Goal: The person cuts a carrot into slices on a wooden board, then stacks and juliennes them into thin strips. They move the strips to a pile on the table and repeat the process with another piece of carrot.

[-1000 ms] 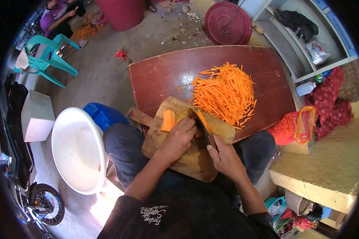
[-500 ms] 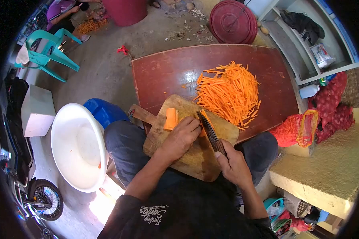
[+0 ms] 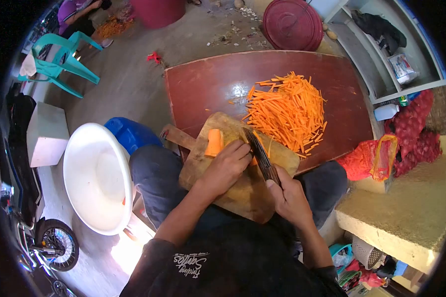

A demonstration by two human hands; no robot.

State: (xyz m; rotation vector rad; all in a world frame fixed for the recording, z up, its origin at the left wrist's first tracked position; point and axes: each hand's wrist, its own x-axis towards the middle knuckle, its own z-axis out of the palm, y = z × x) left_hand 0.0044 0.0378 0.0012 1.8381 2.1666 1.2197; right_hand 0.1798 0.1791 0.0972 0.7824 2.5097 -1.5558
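A wooden cutting board with a handle rests across my lap, its far edge over the red tabletop. My right hand is closed round the handle of a dark-bladed knife, which points away from me over the board. Beside the blade, my left hand presses down with curled fingers on a carrot piece, mostly hidden beneath them. A thick carrot chunk lies just left of those fingers. Beyond the board, cut carrot sticks form a large heap on the tabletop.
To my left stand a white basin, a blue container and a motorcycle wheel. A green chair and another person are farther back. Red mesh bags and a shelf flank the right side.
The view has shifted slightly. The knife's blade stands a little more upright and closer to my left fingers, with thin carrot slices on its right side. Both hands keep their grips.
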